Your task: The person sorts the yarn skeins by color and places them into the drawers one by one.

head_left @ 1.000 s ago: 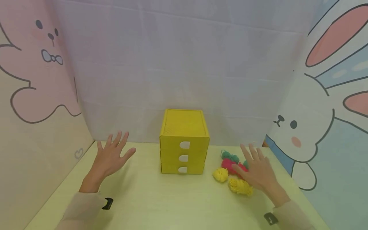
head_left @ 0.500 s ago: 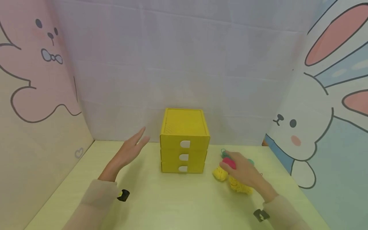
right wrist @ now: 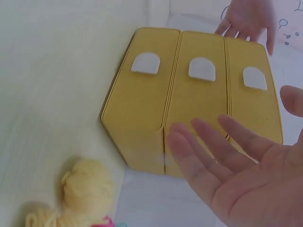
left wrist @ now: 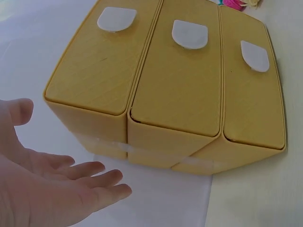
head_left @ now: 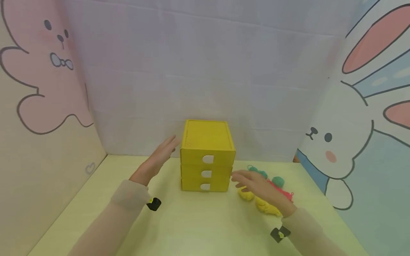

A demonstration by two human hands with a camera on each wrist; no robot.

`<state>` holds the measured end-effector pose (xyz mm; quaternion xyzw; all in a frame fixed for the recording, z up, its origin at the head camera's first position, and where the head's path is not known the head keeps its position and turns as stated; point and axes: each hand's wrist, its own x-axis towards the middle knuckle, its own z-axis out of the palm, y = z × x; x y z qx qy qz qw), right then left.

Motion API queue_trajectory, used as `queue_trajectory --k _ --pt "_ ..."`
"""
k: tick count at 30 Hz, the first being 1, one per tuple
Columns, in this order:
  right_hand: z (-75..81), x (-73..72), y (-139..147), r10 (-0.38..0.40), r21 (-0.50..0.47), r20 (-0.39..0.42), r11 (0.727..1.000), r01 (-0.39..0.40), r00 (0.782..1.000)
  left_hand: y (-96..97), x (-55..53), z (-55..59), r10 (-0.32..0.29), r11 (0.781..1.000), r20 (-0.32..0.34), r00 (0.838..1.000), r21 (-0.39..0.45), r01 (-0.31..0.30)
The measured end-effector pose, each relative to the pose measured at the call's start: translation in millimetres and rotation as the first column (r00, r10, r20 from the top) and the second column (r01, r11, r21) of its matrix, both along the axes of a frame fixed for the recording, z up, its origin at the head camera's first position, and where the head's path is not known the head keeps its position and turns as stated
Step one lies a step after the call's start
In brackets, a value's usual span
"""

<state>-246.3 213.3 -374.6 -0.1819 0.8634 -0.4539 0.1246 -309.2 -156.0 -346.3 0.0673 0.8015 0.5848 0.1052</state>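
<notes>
A yellow box of three stacked drawers (head_left: 208,160) stands at the back middle of the table, each drawer front bearing a white tab. Up beside its left side is my left hand (head_left: 157,160), fingers stretched out; in the left wrist view a gap shows between that hand (left wrist: 57,189) and the box (left wrist: 175,85). My right hand (head_left: 257,185) hovers by the box's right side, over the yarn, its fingers extended and only slightly bent. The right wrist view shows this hand (right wrist: 246,175) palm up to the camera and holding nothing. Whether it touches the box I cannot tell.
Right of the box lie a yellow yarn ball (head_left: 246,195), a yellow yarn skein (head_left: 268,207), green yarn (head_left: 258,172), a green ball (head_left: 278,182) and pinkish-red yarn (head_left: 285,192), partly behind my right hand. Printed fabric walls enclose the table at left, back and right.
Both hands have moved inward to the box: the left rightward and up to its left side, the right leftward from above the yarn. The drawers stay closed.
</notes>
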Motion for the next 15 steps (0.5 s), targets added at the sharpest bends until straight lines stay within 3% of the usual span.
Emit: queue_trajectory --k 7,15 --pt "2.9 -3.3 -19.7 0.086 -0.204 0.141 0.977 -0.056 0.986 17.3 -11.2 1.6 0.034 0.995 0.008 0.999 0.095 -0.034" --pt "3.2 -9.6 -47.1 0.132 -0.315 0.207 0.947 -0.062 0.969 25.6 -18.4 2.5 0.051 0.991 0.010 0.999 0.120 -0.052"
